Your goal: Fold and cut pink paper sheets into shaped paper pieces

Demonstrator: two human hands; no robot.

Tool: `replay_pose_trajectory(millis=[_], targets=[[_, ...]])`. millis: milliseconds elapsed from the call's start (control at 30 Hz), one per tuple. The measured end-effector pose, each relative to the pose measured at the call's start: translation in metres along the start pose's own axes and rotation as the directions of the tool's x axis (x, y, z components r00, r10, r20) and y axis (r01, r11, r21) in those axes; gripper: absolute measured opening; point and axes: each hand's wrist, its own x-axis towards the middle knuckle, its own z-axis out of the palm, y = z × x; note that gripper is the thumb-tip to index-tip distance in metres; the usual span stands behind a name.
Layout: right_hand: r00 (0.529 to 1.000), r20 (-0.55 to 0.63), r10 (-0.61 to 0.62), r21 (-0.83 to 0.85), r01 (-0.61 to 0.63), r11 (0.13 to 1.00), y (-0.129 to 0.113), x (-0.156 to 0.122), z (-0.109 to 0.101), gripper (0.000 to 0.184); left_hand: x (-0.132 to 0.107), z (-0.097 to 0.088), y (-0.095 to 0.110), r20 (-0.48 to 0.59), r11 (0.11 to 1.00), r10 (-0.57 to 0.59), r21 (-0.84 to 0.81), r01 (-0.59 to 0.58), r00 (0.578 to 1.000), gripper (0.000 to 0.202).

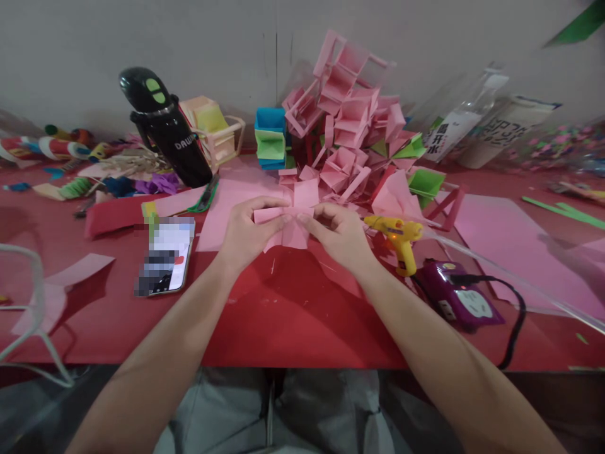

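Observation:
A folded piece of pink paper (295, 234), cross-shaped with flaps, is held between my two hands over the red table. My left hand (253, 230) pinches its left side, thumb against the near face. From the other side my right hand (338, 232) grips it, its thumb close to the left thumb near the middle. A larger pink sheet (224, 214) lies beneath and behind my left hand. Just right of my right hand is a yellow hot glue gun (399, 238), with a small orange light showing.
Pink paper chair shapes (347, 113) pile up at the back. A black bottle (172, 135) leans at the left behind a phone (172, 255). A purple power socket (458, 293) with a black cord sits at the right, near pink sheets (515, 246) and a clear bottle (466, 116).

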Motion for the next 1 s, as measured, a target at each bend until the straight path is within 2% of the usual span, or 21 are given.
replay_pose_trajectory(millis=[467,600,700,767,933,1000], targets=[[0.999,0.030,-0.031,-0.014,0.031,0.999,-0.003,0.001,-0.003,0.036,0.002,-0.001,-0.004,0.071,0.988,-0.056,-0.142,0.065,0.996,0.015],[0.995,0.082,-0.059,-0.085,0.066,0.994,-0.004,0.002,-0.007,0.038,0.002,-0.002,-0.006,0.216,0.971,-0.125,-0.173,0.164,0.968,0.016],[0.989,0.110,-0.095,-0.137,0.110,0.984,-0.003,0.002,-0.010,0.039,0.001,-0.003,-0.007,0.303,0.976,-0.104,-0.150,0.156,0.947,0.017],[0.989,0.118,-0.092,-0.139,0.108,0.984,-0.003,0.002,-0.011,0.040,0.001,-0.003,-0.006,0.284,0.981,-0.090,-0.139,0.134,0.954,0.017],[0.986,0.151,-0.067,-0.166,0.092,0.982,-0.005,0.003,-0.011,0.045,0.001,-0.002,-0.004,0.157,0.985,-0.094,-0.128,0.115,0.983,0.017],[0.984,0.160,-0.078,-0.197,0.110,0.974,-0.004,0.003,-0.011,0.047,0.001,-0.003,-0.005,0.188,0.986,-0.093,-0.120,0.117,0.978,0.016]])
